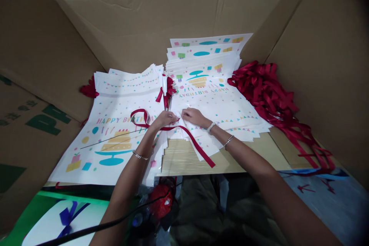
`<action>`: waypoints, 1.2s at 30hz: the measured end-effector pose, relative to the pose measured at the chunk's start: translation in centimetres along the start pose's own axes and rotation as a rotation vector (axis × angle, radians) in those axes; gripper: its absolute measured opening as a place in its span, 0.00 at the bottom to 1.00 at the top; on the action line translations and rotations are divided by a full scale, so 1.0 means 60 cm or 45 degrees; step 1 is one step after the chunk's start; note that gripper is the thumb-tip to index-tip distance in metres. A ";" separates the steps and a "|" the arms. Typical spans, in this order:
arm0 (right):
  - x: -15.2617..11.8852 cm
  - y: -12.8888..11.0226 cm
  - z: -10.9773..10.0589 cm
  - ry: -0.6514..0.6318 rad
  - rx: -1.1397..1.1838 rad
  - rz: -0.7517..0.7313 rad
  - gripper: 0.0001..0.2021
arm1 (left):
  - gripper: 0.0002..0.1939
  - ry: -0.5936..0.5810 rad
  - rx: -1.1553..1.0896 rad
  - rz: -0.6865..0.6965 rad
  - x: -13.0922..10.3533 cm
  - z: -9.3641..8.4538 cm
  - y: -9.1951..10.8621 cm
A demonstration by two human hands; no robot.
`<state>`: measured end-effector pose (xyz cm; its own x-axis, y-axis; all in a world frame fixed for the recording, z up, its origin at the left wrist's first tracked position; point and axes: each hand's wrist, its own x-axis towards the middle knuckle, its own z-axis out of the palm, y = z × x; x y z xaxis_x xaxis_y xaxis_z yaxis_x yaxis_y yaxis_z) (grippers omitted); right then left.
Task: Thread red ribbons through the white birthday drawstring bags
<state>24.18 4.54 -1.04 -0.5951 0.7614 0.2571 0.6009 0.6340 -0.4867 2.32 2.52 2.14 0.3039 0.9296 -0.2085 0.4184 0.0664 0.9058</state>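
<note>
My left hand [166, 119] is closed in a pinch on a dark red ribbon [197, 147], at the edge of a white birthday-print sheet. One end of the ribbon loops to the left; the other trails down to the right. Beside it, my right hand [193, 117] is closed, its curled fingers at the creased edge of the printed sheet [211, 104]. The fingertips of both hands nearly meet, and what lies right between them is partly hidden. A thin dark rod [112, 138] slants leftward from near my left wrist; whether it is held cannot be told.
On the left lies a stack of "Happy Birthday" sheets [115, 102] with red ribbon at its edges. More fanned sheets [201, 52] lean at the back. A heap of red ribbons [265, 84] sits right. Cardboard walls [138, 19] enclose the wooden tabletop [198, 163]. A black cable [115, 221] crosses below.
</note>
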 end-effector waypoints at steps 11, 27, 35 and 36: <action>0.016 -0.029 -0.012 -0.150 -0.230 0.158 0.13 | 0.09 0.086 0.169 0.033 -0.003 0.010 0.000; 0.074 -0.078 -0.035 -0.614 -0.480 0.314 0.19 | 0.14 0.080 0.166 -0.020 -0.016 -0.060 -0.025; 0.056 -0.068 -0.022 -0.574 -0.477 0.300 0.18 | 0.10 0.055 0.092 -0.005 -0.019 -0.058 -0.023; 0.051 -0.067 -0.018 -0.527 -0.495 0.269 0.18 | 0.10 0.058 0.084 -0.007 -0.020 -0.057 -0.022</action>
<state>20.53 4.44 2.63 -0.5531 0.8098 -0.1958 0.8331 0.5373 -0.1312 -1.51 2.58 2.47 0.2632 0.9449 -0.1949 0.4757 0.0487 0.8783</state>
